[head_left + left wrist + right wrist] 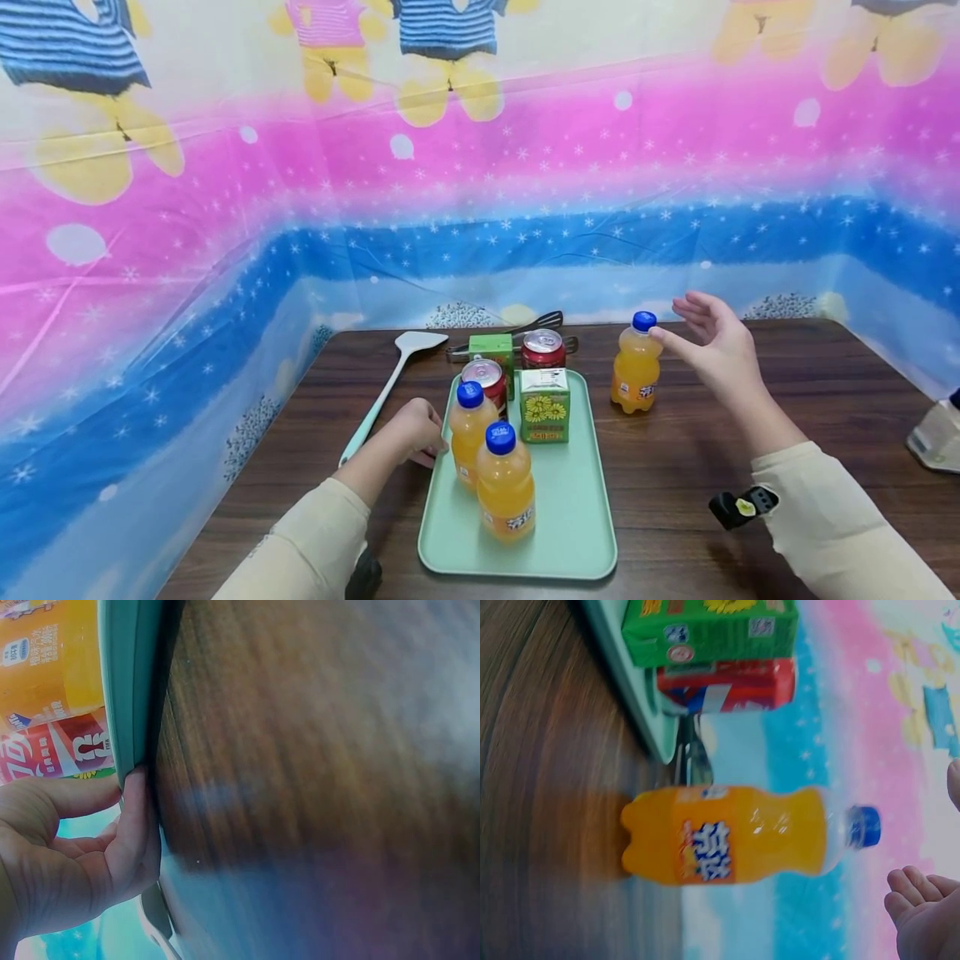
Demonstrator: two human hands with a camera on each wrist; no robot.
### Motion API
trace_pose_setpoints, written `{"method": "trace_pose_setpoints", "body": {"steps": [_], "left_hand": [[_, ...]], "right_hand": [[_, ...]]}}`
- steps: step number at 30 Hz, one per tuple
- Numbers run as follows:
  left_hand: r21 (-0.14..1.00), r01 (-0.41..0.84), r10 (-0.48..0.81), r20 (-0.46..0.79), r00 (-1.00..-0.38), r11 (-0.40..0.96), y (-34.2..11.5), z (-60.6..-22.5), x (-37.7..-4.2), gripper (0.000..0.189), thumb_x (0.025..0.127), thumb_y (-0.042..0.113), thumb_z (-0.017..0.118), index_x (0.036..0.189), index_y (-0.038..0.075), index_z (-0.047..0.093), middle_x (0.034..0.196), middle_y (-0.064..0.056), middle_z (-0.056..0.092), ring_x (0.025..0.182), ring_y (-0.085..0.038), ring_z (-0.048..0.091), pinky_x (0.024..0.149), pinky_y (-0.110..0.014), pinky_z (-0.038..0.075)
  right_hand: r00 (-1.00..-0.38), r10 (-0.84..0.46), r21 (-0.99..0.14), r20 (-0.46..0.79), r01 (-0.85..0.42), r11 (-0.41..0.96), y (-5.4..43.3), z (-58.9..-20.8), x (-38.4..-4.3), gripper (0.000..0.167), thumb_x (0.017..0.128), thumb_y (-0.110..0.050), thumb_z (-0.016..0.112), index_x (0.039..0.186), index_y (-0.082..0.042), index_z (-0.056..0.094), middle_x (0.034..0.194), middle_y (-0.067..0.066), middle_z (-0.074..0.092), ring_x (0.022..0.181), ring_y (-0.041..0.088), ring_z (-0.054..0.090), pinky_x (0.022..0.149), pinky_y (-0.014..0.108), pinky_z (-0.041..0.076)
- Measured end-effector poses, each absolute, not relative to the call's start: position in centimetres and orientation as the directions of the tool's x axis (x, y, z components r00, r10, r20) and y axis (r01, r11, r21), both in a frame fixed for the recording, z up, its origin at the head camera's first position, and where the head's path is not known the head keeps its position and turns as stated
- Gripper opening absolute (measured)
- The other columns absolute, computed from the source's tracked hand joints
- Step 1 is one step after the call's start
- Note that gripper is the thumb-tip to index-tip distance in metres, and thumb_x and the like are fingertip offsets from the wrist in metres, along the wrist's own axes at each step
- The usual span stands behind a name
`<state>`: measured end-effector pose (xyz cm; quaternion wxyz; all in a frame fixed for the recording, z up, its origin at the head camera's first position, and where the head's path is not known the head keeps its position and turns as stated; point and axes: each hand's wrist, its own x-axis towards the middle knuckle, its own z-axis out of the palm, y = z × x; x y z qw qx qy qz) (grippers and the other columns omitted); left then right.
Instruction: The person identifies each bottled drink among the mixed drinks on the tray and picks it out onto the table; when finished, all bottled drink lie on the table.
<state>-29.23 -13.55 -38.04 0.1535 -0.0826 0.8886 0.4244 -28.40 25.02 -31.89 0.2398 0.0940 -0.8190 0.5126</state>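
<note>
A pale green tray (576, 508) lies on the wooden table. My left hand (417, 429) pinches its left rim, thumb and fingers on either side of the edge in the left wrist view. Two orange soda bottles (506, 487) with blue caps stand on the tray's near half. Farther back are two red soda cans (543, 350), a green drink carton (545, 408) with yellow flowers and another green carton (491, 346). To the tray's right a third orange soda bottle (636, 371) stands upright on the table. My right hand (716, 342) is beside its cap, fingers extended and apart.
Left of the tray lies a white turner (397, 367) with a pale green handle. Dark kitchen utensils (551, 320) lie behind the cans. A whitish object (937, 435) sits at the table's right edge. A patterned cloth (525, 200) hangs behind the table.
</note>
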Motion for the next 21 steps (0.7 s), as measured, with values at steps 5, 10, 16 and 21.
{"method": "trace_pose_setpoints", "body": {"steps": [5, 10, 16, 21], "left_hand": [[0.731, -0.289, -0.027, -0.348, -0.937, 0.619, -13.7, -38.0, -29.2, 0.023, 0.076, -0.014, 0.067, 0.093, -0.006, 0.055, 0.083, -0.016, 0.056, 0.069, -0.025, 0.06, 0.057, -0.037, 0.058], [0.73, -0.291, -0.027, -0.35, -0.936, 0.618, -13.5, -38.1, -29.4, 0.023, 0.075, -0.013, 0.068, 0.092, -0.005, 0.055, 0.081, -0.016, 0.056, 0.068, -0.024, 0.06, 0.057, -0.037, 0.058], [0.727, -0.294, -0.023, -0.358, -0.933, 0.621, -13.5, -38.3, -29.5, 0.021, 0.075, -0.013, 0.068, 0.091, -0.005, 0.055, 0.083, -0.016, 0.055, 0.07, -0.025, 0.059, 0.057, -0.037, 0.058], [0.742, -0.29, -0.02, -0.35, -0.937, 0.605, -13.6, -38.4, -29.5, 0.023, 0.074, -0.015, 0.068, 0.091, -0.006, 0.055, 0.082, -0.016, 0.055, 0.067, -0.024, 0.059, 0.057, -0.038, 0.058]], "right_hand": [[-0.838, 0.055, -0.779, 0.542, -0.477, 0.408, 23.8, -31.1, -27.5, 0.071, 0.08, -0.023, 0.076, 0.138, -0.004, 0.039, 0.131, 0.012, 0.052, 0.121, 0.023, 0.048, 0.099, 0.024, 0.041], [-0.813, -0.004, -0.761, 0.582, -0.547, 0.349, 22.8, -31.0, -26.6, 0.067, 0.081, -0.012, 0.075, 0.137, -0.003, 0.04, 0.13, 0.015, 0.052, 0.121, 0.023, 0.048, 0.098, 0.021, 0.041], [-0.767, -0.102, -0.725, 0.633, -0.634, 0.27, 21.3, -31.3, -25.5, 0.066, 0.079, 0.0, 0.074, 0.136, -0.001, 0.041, 0.13, 0.019, 0.051, 0.12, 0.024, 0.048, 0.1, 0.024, 0.04], [-0.75, -0.168, -0.719, 0.64, -0.661, 0.215, 19.8, -31.4, -24.4, 0.067, 0.077, 0.004, 0.074, 0.136, -0.001, 0.042, 0.13, 0.019, 0.051, 0.122, 0.025, 0.047, 0.102, 0.024, 0.037]]}}
